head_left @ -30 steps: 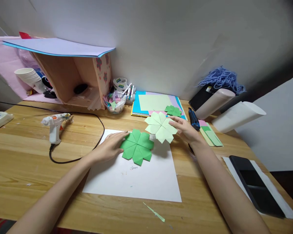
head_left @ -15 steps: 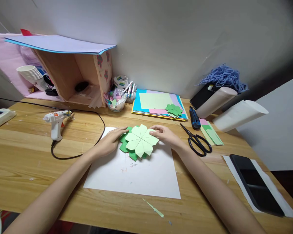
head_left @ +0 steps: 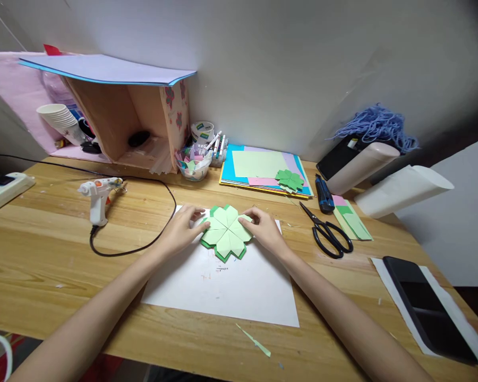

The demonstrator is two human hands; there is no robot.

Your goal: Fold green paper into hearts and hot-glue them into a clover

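Observation:
A light green paper flower (head_left: 228, 229) lies over a slightly larger dark green paper flower (head_left: 222, 258), whose edge shows around it. Both rest above a white paper sheet (head_left: 250, 294) bearing small marks. My left hand (head_left: 183, 229) pinches the left edge of the flowers, thumb on top and fingers curled at the far side. At the right edge, my right hand (head_left: 265, 229) has its thumb on a light green petal with its fingers bent behind. The undersides of the flowers are hidden.
To the left stands a white glue gun (head_left: 99, 199) with its black cord. Black scissors (head_left: 326, 231), a utility knife (head_left: 325, 194) and a phone (head_left: 426, 307) lie on the right. Behind are stacked coloured sheets (head_left: 245, 183) with a smaller green flower (head_left: 290, 179). A paper scrap (head_left: 255, 340) lies in front.
The light green flower has shifted left and down onto the dark green one, so their petals now nearly line up. My left thumb has come onto the flower's edge; the view has turned slightly.

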